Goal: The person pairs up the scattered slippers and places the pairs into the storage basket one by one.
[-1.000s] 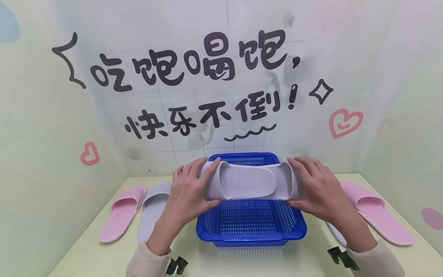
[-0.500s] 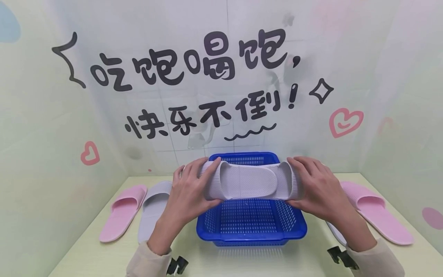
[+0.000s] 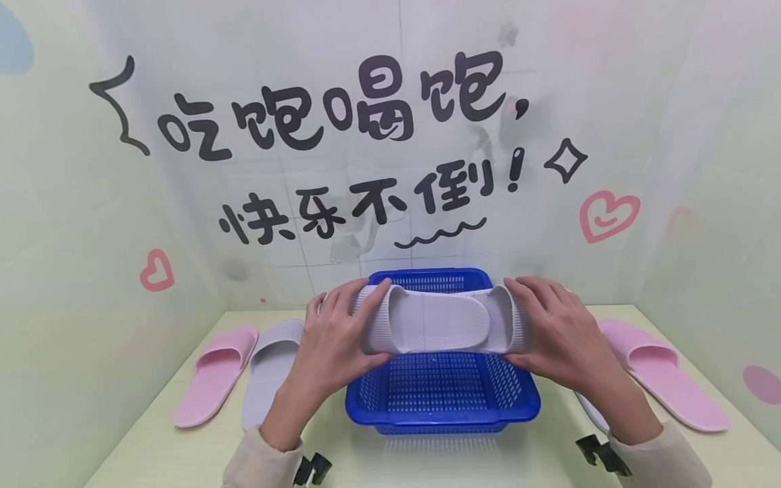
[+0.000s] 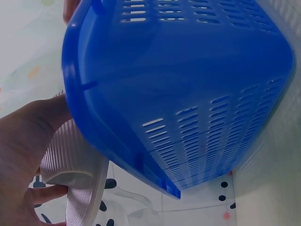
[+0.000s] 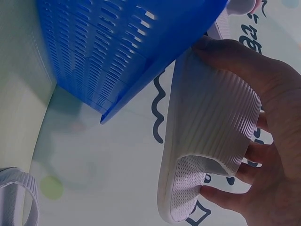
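Two pale lilac slippers meet end to end above the basket, the heel of one slipper (image 3: 436,322) lying over the inside of the other slipper (image 3: 502,317). My left hand (image 3: 334,335) grips the ribbed strap at the left end, thumb below and fingers over the top. At the right end my right hand (image 3: 564,335) holds the other strap the same way. Beneath them the blue plastic basket (image 3: 442,415) stands on the table. In the left wrist view a ribbed slipper (image 4: 70,150) shows beside the basket wall; the right wrist view shows the other slipper (image 5: 211,108) in the fingers.
On the left of the table (image 3: 165,447) lie a pink slipper (image 3: 216,379) and a grey slipper (image 3: 268,369). To the right is another pink slipper (image 3: 671,383), with a pale slipper (image 3: 592,413) mostly hidden by the right forearm. Printed walls enclose the back and sides.
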`<state>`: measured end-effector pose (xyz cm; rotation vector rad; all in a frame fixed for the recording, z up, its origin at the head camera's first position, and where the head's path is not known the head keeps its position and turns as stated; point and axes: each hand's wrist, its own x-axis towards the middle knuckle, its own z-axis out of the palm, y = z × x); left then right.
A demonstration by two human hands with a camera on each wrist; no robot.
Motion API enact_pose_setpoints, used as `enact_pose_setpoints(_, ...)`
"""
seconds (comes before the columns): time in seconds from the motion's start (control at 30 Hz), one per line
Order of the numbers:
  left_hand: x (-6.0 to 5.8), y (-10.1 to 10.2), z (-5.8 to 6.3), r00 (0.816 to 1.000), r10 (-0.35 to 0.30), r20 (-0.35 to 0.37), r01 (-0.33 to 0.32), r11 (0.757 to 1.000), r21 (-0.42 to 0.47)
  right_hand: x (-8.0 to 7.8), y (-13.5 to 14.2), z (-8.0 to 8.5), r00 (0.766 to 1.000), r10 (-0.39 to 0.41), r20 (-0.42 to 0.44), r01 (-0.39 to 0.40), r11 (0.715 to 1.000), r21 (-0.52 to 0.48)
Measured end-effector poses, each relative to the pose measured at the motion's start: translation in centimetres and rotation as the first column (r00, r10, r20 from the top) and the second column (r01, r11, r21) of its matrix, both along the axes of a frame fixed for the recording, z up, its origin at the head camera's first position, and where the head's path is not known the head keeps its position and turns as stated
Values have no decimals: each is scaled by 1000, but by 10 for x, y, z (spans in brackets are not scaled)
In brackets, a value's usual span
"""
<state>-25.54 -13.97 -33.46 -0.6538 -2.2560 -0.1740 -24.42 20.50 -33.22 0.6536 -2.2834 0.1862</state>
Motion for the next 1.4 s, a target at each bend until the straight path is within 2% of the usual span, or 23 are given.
enact_pose_setpoints(0.37,0,1,-1,1000,9,5,-9,1000,-7,0,-3,-1,999,-31,10,31,999,-10)
enact_pose_setpoints(0.7,0,2,-1,1000,-6,1,6,1000,-8,0,-3,-1,1000,-10,-1,10,1000,-11)
enact_pose_setpoints(1.0,0,5,-2,1000,-5,-2,5,1000,-14,1,-7,-2,999,-30,11,30,999,-14)
enact_pose_setpoints(1.4,1,8,-3,1000,-12,5,12,999,-37,-1,-13,-5,999,-36,-31,34,998,-49)
